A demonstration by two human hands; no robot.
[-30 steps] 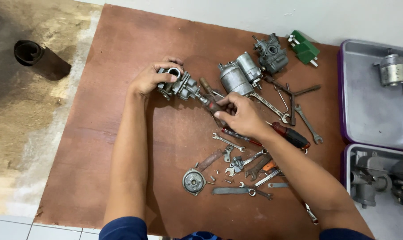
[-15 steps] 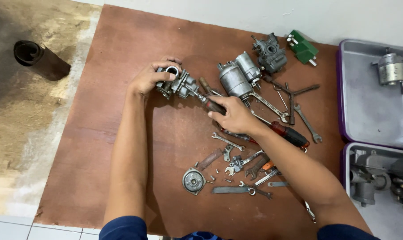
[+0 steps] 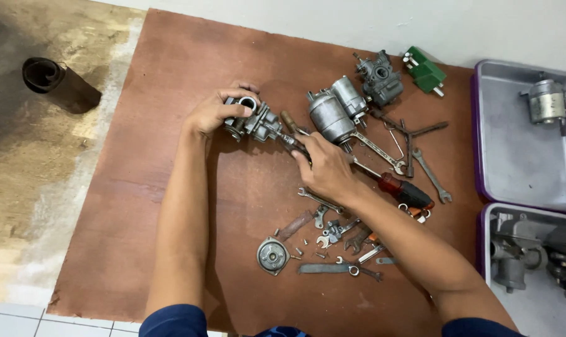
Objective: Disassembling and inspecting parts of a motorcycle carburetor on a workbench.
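My left hand (image 3: 212,113) grips a small grey metal carburetor (image 3: 253,120) that rests on the brown board (image 3: 170,206). My right hand (image 3: 325,167) is closed around a dark tool handle (image 3: 293,142), whose tip points into the carburetor's right side. A wooden-handled tool (image 3: 288,121) lies just behind it. Both forearms reach in from the bottom of the view, with blue sleeves at the edge.
Two grey cylindrical motors (image 3: 336,109), another carburetor (image 3: 379,76) and a green part (image 3: 425,70) lie at the back. Wrenches (image 3: 431,175), a red-handled screwdriver (image 3: 404,190), a round cover (image 3: 272,255) and small screws are scattered nearby. Two grey trays (image 3: 483,156) with parts stand right. A black tube (image 3: 52,80) lies left.
My right hand has shifted a little left along the tool toward the carburetor. The left hand keeps its hold in the same place.
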